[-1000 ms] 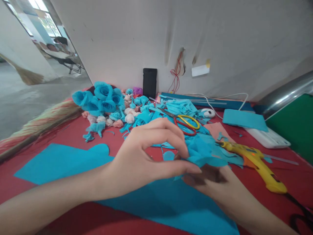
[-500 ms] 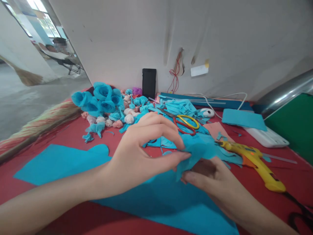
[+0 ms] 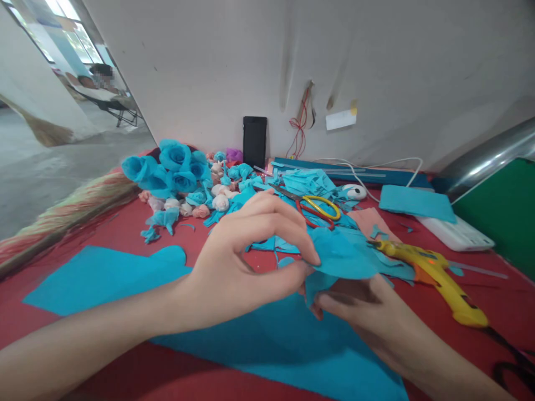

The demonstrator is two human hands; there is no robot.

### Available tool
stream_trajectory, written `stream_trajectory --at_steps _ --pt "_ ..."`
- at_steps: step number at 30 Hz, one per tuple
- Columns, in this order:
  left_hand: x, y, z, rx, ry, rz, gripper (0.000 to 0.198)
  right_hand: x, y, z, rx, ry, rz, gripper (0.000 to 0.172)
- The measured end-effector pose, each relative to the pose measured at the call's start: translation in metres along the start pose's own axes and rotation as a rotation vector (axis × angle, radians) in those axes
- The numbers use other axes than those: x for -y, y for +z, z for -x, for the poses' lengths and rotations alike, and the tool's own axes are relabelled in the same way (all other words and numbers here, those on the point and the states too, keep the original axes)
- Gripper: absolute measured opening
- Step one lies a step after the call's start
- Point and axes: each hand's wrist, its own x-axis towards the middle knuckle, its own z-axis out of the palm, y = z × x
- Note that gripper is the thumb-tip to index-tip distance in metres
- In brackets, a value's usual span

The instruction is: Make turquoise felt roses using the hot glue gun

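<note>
Pinched by the left hand [image 3: 251,250], gripped below by the right hand [image 3: 368,306], a curved turquoise paper piece [image 3: 345,253] sits above the red tabletop [image 3: 175,373], short of its far edge; uneven pulling could tear it.

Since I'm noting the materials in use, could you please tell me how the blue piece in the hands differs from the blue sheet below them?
The held piece is small, while the sheet is far larger. The held piece is curved and raised, pinched by the left hand; the sheet lies flat on the red tabletop. Both are blue, thin and paper-like.
</note>
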Motion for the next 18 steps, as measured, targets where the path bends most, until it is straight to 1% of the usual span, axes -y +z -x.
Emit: stream_trajectory --at_steps 1,3,5,8,11,14,18 --pt "0.0002 -0.0002 0.0001 0.004 0.012 0.004 0.017 0.0002 0.0003 0.0005 -0.013 0.015 0.007 0.015" --pt "0.0004 -0.0008 0.0004 0.01 0.04 -0.006 0.018 0.0002 0.0007 0.0007 0.002 -0.003 0.02 0.011" --pt "0.0003 -0.0016 0.0002 0.016 0.066 -0.031 0.02 -0.0004 0.0008 -0.0003 0.031 -0.065 0.022 0.012" --pt "-0.0004 -0.0029 -0.0009 0.035 0.1 -0.069 0.022 -0.0021 0.0013 -0.0027 0.013 -0.147 0.032 0.014" --pt "-0.0009 -0.0039 -0.0018 0.044 0.143 -0.099 0.015 -0.002 0.0031 -0.003 0.011 -0.124 0.054 0.009" --pt "-0.0005 -0.005 -0.0011 0.033 0.197 -0.127 0.01 0.0013 0.0061 -0.0016 0.017 -0.079 0.071 0.013" --pt "0.0002 -0.0066 -0.0002 0.033 0.244 -0.175 0.011 0.0046 0.0068 -0.0008 0.016 -0.082 0.145 0.019"
